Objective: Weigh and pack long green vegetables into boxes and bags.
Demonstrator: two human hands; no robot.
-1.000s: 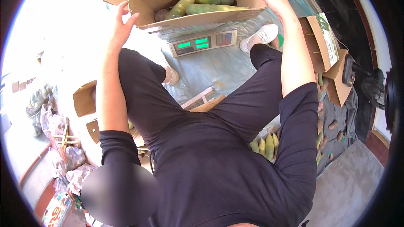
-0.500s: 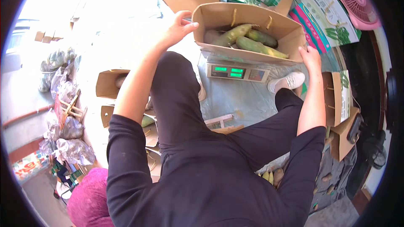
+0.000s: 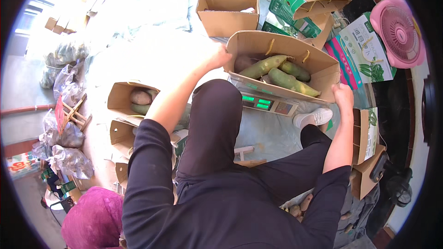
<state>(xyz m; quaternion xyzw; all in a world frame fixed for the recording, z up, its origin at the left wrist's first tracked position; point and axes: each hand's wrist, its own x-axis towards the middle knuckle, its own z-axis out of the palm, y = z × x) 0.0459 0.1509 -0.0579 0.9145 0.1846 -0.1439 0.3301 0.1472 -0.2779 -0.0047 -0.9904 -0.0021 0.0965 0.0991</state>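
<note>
An open cardboard box [image 3: 251, 42] with yellow rope handles holds several green radishes [image 3: 288, 83] and a brownish, rounded root at its left end. My left hand [image 3: 219, 57] is closed at the box's upper left edge, its fingertips partly hidden. At the opposite end, my right hand [image 3: 342, 96] pinches the right edge. Directly under the box is a digital scale [image 3: 280, 107] with lit green displays; whether the box rests fully on it I cannot tell.
Another open carton [image 3: 227, 22] stands beyond the box. Green printed cartons [image 3: 295, 18] and a pink fan [image 3: 398, 32] are at far right. Filled cartons [image 3: 121, 96] line my left side, with stuffed plastic bags [image 3: 71, 161] farther left. A small stool [image 3: 244, 152] shows between my legs.
My left hand's spread fingers have closed at the box's left edge. The box now slants down to the right, covering more of the scale's left side. The whole view has shifted.
</note>
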